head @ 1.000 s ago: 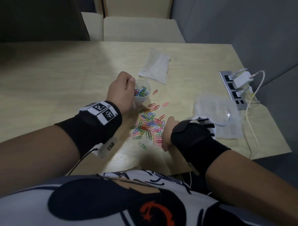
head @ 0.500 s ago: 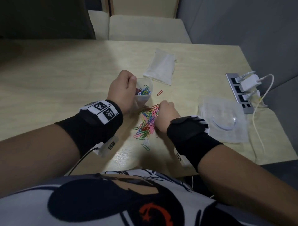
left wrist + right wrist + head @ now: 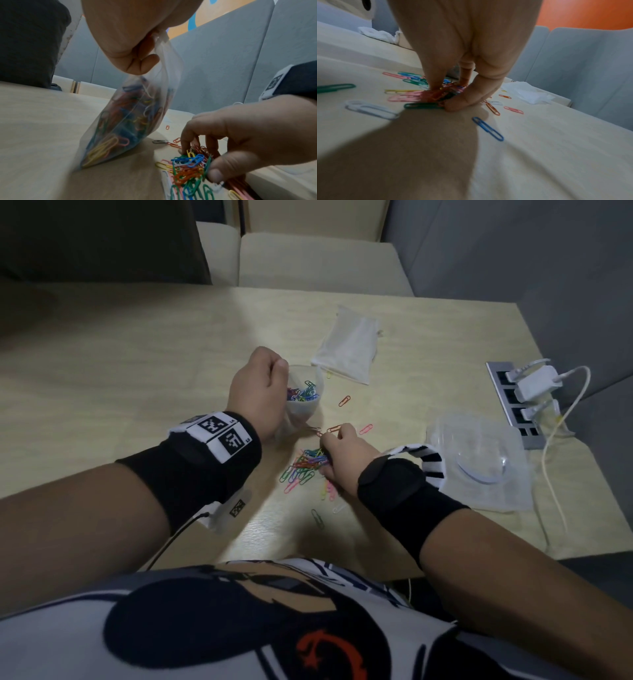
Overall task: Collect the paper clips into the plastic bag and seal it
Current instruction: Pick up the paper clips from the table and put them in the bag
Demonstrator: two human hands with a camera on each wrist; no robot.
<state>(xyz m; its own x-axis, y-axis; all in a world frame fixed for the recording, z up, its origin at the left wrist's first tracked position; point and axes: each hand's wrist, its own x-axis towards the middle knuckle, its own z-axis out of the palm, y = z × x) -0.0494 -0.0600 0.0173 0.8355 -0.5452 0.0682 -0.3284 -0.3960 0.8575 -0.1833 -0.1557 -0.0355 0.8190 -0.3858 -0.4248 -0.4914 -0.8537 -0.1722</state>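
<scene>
My left hand (image 3: 260, 392) pinches the rim of a clear plastic bag (image 3: 303, 402) and holds it upright, mouth open, its bottom on the table. The bag (image 3: 126, 124) is partly filled with coloured paper clips. Just in front of it lies a pile of loose coloured paper clips (image 3: 305, 465). My right hand (image 3: 342, 453) is down on that pile, thumb and fingers (image 3: 435, 81) curled round a bunch of clips (image 3: 190, 166). More single clips (image 3: 488, 128) lie scattered around the hand.
A white cloth pouch (image 3: 349, 349) lies beyond the bag. A clear plastic package (image 3: 479, 463) sits to the right of my right wrist. Farther right is a power strip (image 3: 513, 402) with white chargers and a cable. The table's front edge is near my body.
My right hand slid from the near side of the pile up to its middle, raking the clips into a tighter heap, and closed on a bunch. The left hand kept the bag in place.
</scene>
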